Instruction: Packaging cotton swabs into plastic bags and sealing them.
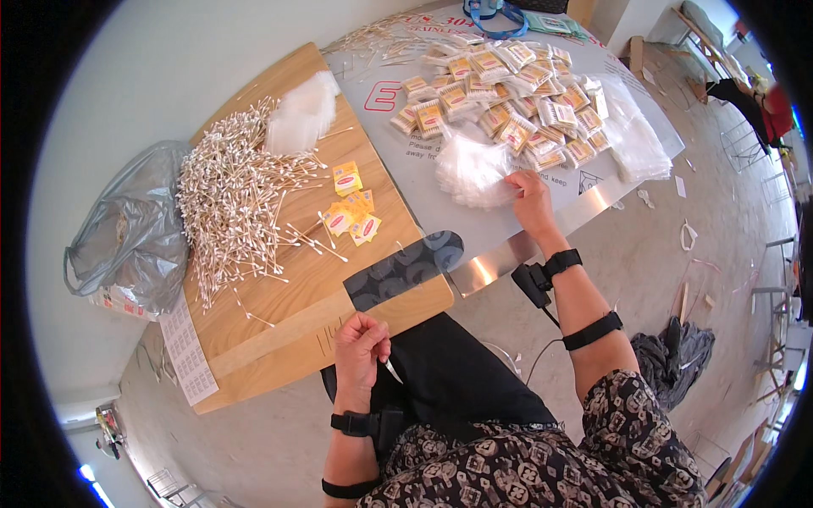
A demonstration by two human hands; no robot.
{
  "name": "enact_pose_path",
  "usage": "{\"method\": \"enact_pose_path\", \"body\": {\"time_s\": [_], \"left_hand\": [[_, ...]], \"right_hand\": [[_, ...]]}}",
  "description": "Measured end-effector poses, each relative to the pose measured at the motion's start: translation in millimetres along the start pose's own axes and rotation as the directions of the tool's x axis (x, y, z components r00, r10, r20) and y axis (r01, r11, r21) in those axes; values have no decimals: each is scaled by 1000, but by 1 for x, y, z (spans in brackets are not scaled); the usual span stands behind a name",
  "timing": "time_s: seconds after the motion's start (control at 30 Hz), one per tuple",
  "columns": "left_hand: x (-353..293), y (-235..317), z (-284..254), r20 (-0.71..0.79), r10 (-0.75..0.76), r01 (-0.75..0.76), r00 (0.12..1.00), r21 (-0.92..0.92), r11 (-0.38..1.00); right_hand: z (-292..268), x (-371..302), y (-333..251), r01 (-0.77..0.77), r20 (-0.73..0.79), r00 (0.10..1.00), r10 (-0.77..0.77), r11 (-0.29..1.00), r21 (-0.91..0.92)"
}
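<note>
My right hand (533,205) reaches over the grey sheet to a heap of clear plastic bags (474,173), its fingertips closed on the edge of one. My left hand (361,349) is at the near edge of the wooden board (296,326), fingers pinched together; a small white sliver shows beneath it, too little to name. Loose cotton swabs (233,195) lie heaped on the board's left part. Right of them are small yellow-and-white printed cards (351,218). Beyond the bags rises a pile of filled cotton swab packets (508,93).
More clear bags lie stacked at the right edge (631,127) and on the board's far end (303,114). A grey plastic sack (135,233) stands at the board's left. A dark patterned pad (406,269) covers the board's near right corner. A blue strap (506,21) lies far back.
</note>
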State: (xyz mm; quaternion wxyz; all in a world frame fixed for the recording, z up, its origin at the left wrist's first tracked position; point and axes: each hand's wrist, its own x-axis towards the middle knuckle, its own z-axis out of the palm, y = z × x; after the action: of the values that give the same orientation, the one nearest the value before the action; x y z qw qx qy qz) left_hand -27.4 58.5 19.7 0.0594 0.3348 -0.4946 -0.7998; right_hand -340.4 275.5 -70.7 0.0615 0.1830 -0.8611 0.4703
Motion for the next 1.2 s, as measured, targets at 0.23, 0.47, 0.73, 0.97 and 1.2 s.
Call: {"method": "enact_pose_path", "body": {"time_s": [0.23, 0.47, 0.73, 0.97, 1.2], "left_hand": [[1, -4, 1, -4, 25, -25, 1000, 27, 999], [1, -3, 5, -59, 19, -17, 998, 34, 999], [2, -3, 2, -104, 5, 3, 995, 77, 997], [3, -15, 1, -56, 121, -113, 991, 132, 985], [-10, -23, 2, -22, 74, -68, 997, 219, 973]], "right_hand": [[-18, -2, -11, -75, 43, 996, 79, 993, -89], [-25, 18, 6, 96, 154, 984, -90, 995, -33], [-44, 43, 2, -208, -58, 975, 214, 974, 91], [-65, 49, -10, -387, -78, 849, 523, 714, 583], [-71, 23, -42, -308, -236, 827, 511, 762, 569]]}}
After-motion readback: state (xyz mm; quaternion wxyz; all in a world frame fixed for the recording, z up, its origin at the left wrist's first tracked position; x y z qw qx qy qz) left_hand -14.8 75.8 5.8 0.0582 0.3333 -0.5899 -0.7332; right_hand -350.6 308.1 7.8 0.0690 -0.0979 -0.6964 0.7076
